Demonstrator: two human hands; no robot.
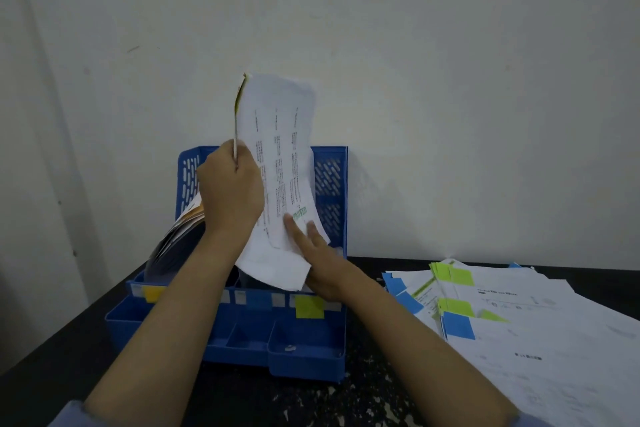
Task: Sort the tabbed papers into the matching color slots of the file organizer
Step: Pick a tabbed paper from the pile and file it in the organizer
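A blue plastic file organizer (329,184) stands on the dark table against the wall. Its front carries an orange label (152,293) at the left slot and a green label (309,306) at the right. My left hand (230,191) grips the left edge of a printed white paper (280,163) and holds it upright over the organizer; a yellow-orange tab shows at the paper's top left edge. My right hand (317,253) touches the paper's lower part with straight fingers. Several papers (180,232) lean in the left slot.
A spread pile of white papers (519,322) with blue tabs (459,326) and green tabs (460,277) lies on the table to the right. The organizer's front has small open compartments (304,340). A pale wall (450,80) rises directly behind.
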